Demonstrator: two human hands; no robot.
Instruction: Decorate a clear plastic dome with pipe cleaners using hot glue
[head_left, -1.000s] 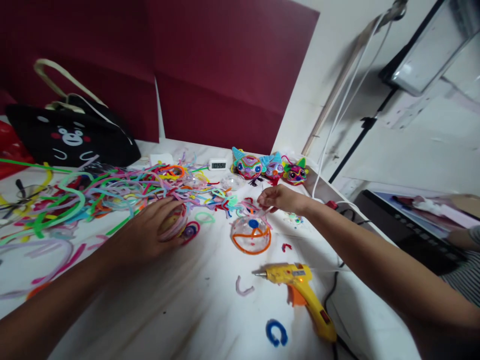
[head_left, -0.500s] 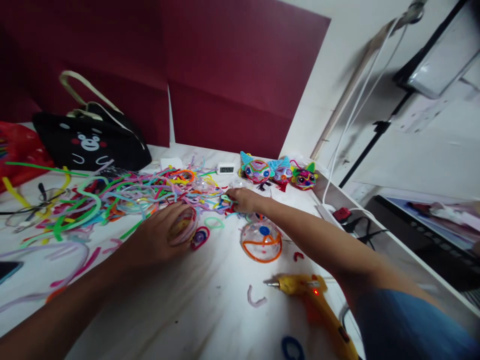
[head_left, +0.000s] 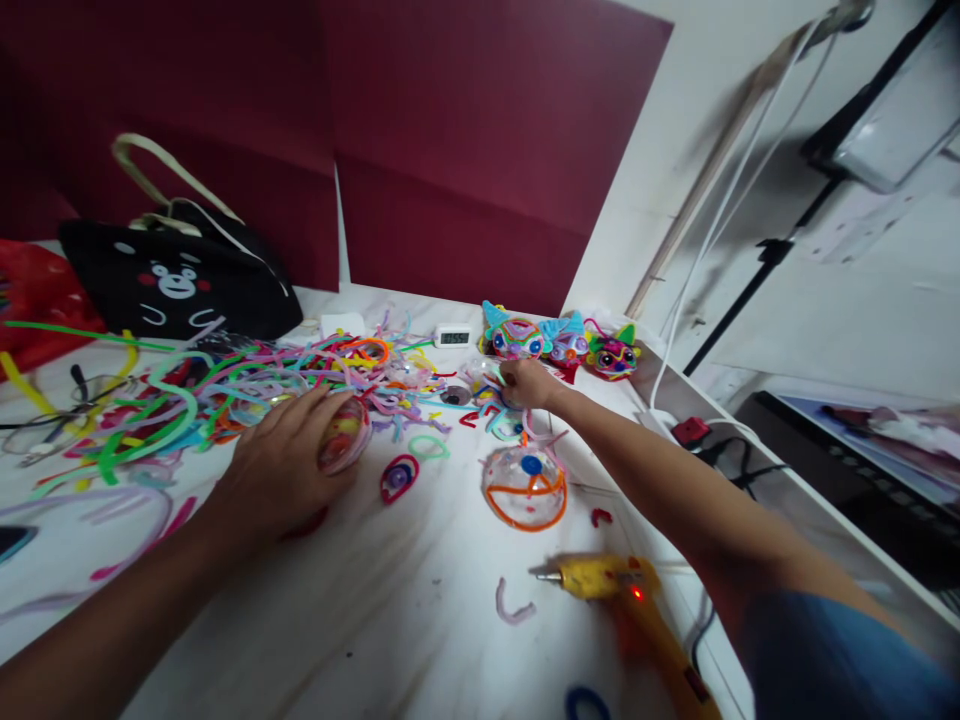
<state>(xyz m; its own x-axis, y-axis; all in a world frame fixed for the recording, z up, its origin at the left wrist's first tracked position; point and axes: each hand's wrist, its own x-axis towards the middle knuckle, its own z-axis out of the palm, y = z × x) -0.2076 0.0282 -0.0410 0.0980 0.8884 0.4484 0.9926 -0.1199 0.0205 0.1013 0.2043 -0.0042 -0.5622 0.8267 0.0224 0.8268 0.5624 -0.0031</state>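
My left hand (head_left: pixel 289 455) is cupped over a clear half-dome (head_left: pixel 346 434) decorated with yellow and pink pipe cleaners, at the edge of a big pile of coloured pipe cleaners (head_left: pixel 225 390). My right hand (head_left: pixel 525 382) reaches far across the table, its fingers pinched among small pipe-cleaner bits just in front of the three finished cat-face ornaments (head_left: pixel 559 345). What the fingers pinch is too small to make out. A second clear dome (head_left: pixel 523 487) with an orange rim and a blue dot lies under my right forearm.
A yellow glue gun (head_left: pixel 630 610) lies near the front right with its light on. A red-and-purple coil (head_left: pixel 397 477), a pink scrap (head_left: pixel 514 607) and a blue ring (head_left: pixel 586 702) lie loose. A black bear tote bag (head_left: pixel 176 285), small digital clock (head_left: pixel 453 337) and cables (head_left: pixel 705 440) stand around.
My right hand has moved from the pile's edge to the right and farther back, toward the cat ornaments. My left hand has shifted slightly left with the dome, uncovering the red-purple coil.
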